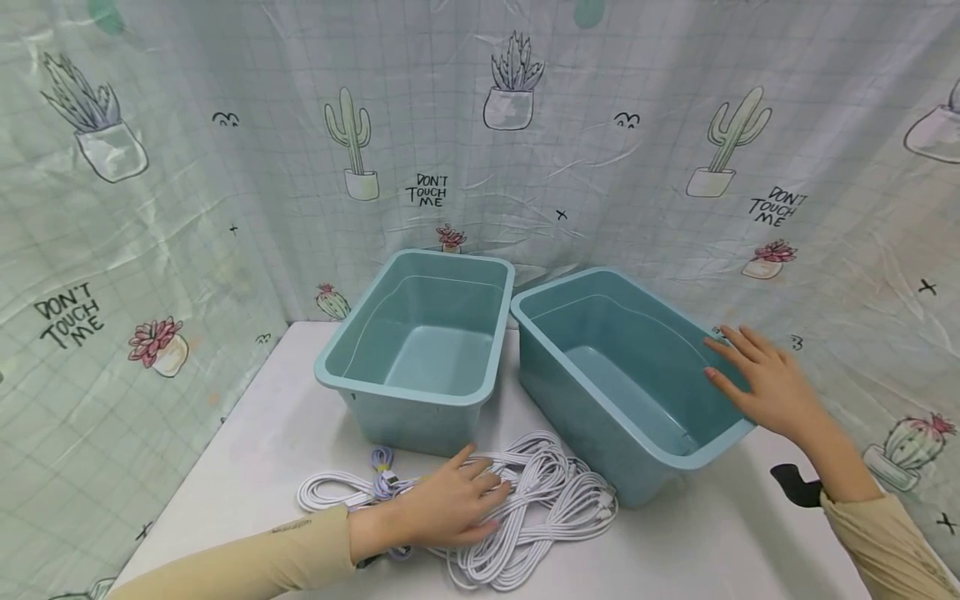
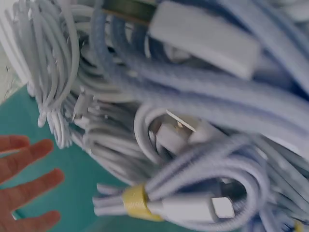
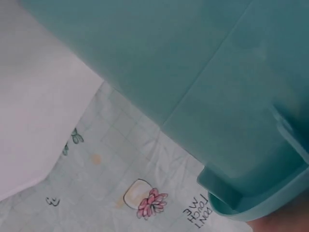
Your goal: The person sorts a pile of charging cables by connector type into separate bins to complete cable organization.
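My left hand (image 1: 450, 502) hovers over a heap of coiled white cables (image 1: 536, 517), palm down with its fingers extended. Close to that wrist lies a lavender cable bundle (image 1: 382, 462) with a yellow tie; the left wrist view shows such a bundle (image 2: 193, 193) with a white plug, and the spread fingers (image 2: 34, 181) hold nothing. My right hand (image 1: 772, 387) reaches across the right-hand rim of a tilted teal bin (image 1: 577, 400), fingers stretched out over its inside. In the right wrist view the bin's outer wall (image 3: 159, 63) fills much of the picture, and only a sliver of hand shows.
A second teal bin (image 1: 416, 400) stands upright behind the cables, left of the tilted one. Both stand on a white table (image 1: 247, 450). A curtain (image 1: 480, 167) printed with cacti hangs behind and at both sides. A black strap (image 1: 797, 486) is on my right wrist.
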The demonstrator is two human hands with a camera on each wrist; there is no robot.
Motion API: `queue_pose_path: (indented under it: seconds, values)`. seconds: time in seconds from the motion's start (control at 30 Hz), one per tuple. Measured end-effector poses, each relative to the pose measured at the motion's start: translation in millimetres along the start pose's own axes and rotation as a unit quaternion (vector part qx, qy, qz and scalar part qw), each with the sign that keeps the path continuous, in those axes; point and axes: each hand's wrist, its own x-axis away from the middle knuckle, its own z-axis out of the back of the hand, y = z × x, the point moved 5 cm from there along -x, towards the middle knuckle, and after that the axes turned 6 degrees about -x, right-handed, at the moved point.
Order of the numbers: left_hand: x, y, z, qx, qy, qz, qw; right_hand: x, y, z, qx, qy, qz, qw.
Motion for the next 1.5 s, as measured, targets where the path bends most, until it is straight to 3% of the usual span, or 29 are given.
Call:
queue_pose_path:
  seconds: [0.23,0.43,0.73,1.03,1.27,1.5]
  values:
    - [-8.0,13.9,-14.7,-0.013,-0.044,0.004,0.9989,-6.6,2.9,-8.7,-0.053,-0.100,-0.022,0.993]
    - [-13.2,20.5,-20.7,-0.026,-0.057,0.025,0.9977,-10.7,6.6,-13.6,-0.063,-0.131,-0.033,0.989]
    - [-19.0,26.0,-23.6,-0.027,-0.089,0.038,0.9950,-9.4,5.6,-14.2,-0.063,-0.127,-0.030,0.989]
    - [-24.5,30.3,-21.5,-0.035,-0.042,0.036,0.9979,-11.4,6.0,-13.9,-0.066,-0.116,-0.036,0.990]
    - [-25.7,23.9,-16.1,-0.023,-0.051,0.063,0.9965,-12.7,4.7,-12.9,-0.067,-0.112,-0.030,0.991]
    - [-24.8,14.0,-10.3,-0.088,-0.062,0.059,0.9924,-10.7,3.9,-11.9,-0.065,-0.108,-0.027,0.992]
